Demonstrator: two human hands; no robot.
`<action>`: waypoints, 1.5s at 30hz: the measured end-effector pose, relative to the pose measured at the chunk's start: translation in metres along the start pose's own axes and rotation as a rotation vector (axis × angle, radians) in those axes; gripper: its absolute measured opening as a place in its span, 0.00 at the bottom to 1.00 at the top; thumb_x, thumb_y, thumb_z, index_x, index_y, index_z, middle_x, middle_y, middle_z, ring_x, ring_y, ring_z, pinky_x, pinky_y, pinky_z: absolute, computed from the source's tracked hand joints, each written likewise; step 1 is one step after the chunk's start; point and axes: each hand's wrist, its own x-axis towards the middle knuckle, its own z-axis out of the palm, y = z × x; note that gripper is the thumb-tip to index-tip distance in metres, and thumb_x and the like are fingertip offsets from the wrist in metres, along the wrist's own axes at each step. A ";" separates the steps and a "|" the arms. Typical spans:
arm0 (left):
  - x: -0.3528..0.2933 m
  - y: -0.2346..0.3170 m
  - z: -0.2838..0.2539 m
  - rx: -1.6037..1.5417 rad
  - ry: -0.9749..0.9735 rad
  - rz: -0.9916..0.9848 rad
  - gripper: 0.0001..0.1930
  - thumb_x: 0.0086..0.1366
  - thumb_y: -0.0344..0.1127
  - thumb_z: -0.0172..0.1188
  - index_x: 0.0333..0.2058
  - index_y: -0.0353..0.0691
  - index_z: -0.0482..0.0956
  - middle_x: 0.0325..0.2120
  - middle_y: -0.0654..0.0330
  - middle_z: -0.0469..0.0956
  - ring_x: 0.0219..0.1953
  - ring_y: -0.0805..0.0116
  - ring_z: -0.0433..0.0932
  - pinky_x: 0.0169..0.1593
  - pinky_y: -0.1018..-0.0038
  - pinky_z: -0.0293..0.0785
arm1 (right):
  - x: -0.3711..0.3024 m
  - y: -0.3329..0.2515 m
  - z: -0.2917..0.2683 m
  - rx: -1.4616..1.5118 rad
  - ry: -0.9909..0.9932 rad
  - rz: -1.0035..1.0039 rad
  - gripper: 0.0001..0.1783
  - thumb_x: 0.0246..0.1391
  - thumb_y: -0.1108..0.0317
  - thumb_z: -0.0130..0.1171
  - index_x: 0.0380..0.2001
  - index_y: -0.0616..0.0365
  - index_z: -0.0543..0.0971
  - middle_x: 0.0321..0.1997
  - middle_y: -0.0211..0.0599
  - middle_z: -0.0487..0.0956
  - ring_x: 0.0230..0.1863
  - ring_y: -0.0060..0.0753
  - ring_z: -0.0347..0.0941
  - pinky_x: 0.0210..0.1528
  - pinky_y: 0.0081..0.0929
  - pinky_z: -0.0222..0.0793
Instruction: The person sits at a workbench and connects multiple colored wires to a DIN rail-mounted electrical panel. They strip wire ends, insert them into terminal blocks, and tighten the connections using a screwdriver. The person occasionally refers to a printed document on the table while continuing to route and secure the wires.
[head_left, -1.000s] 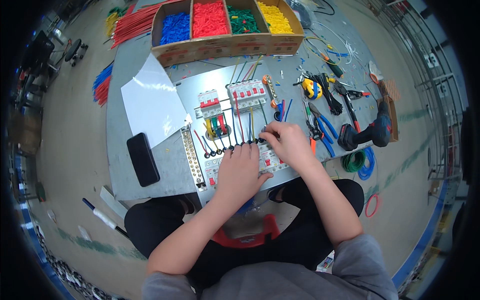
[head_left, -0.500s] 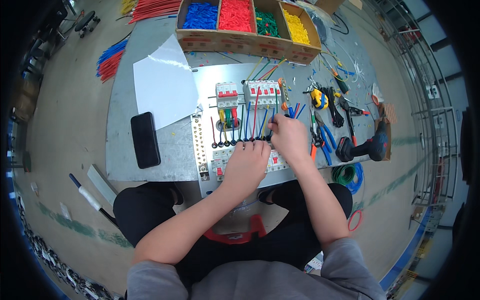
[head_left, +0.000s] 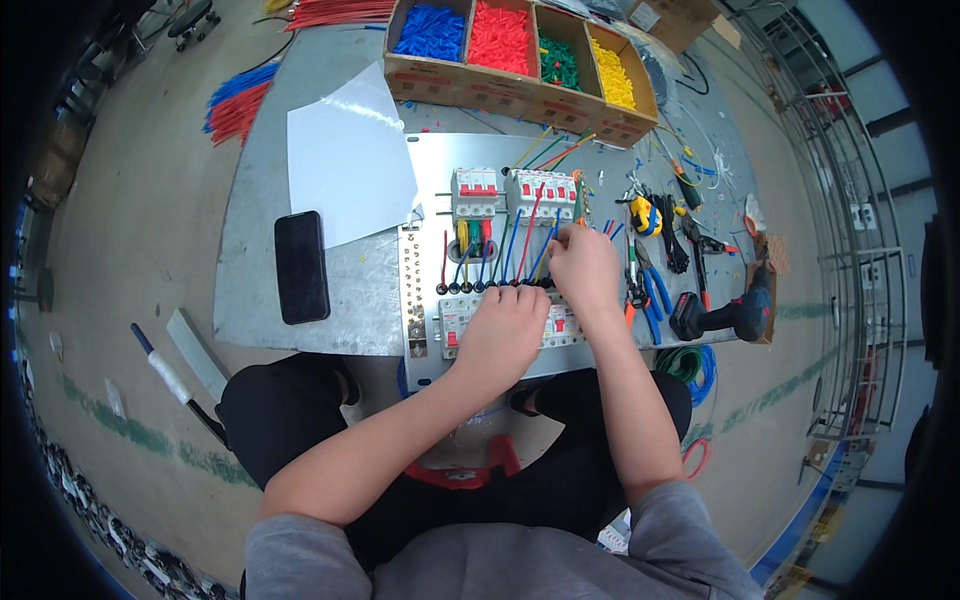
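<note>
A metal mounting plate (head_left: 432, 150) lies in front of me and extends past the table's near edge. It carries a three-switch circuit breaker (head_left: 475, 190), a wider row of breakers (head_left: 541, 192) and a lower row (head_left: 450, 330) partly under my hands. Red, blue and dark wires (head_left: 513, 245) rise from black-ringed holes between the rows. My left hand (head_left: 505, 328) rests over the lower breakers, its fingers curled at the holes; what they hold is hidden. Beside the rightmost blue wire, my right hand (head_left: 588, 268) is closed in a pinch, apparently on a wire.
Behind the plate stands a cardboard box (head_left: 500, 92) of blue, red, green and yellow caps. A phone (head_left: 301, 268) and white sheet (head_left: 350, 165) lie left. Rightward are pliers (head_left: 655, 285), a tape measure (head_left: 645, 216) and a cordless drill (head_left: 725, 312).
The whole view has shifted, so the table and plate appear slightly further right. My right hand stays pinched by the wires; my left hand keeps its place over the lower breakers.
</note>
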 end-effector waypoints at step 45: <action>-0.002 -0.018 -0.025 -0.440 0.252 -0.265 0.14 0.70 0.42 0.68 0.40 0.35 0.90 0.35 0.51 0.88 0.41 0.50 0.86 0.50 0.53 0.81 | -0.013 0.029 -0.061 0.328 -0.285 -0.109 0.11 0.71 0.66 0.65 0.44 0.60 0.91 0.35 0.50 0.90 0.39 0.56 0.88 0.47 0.43 0.83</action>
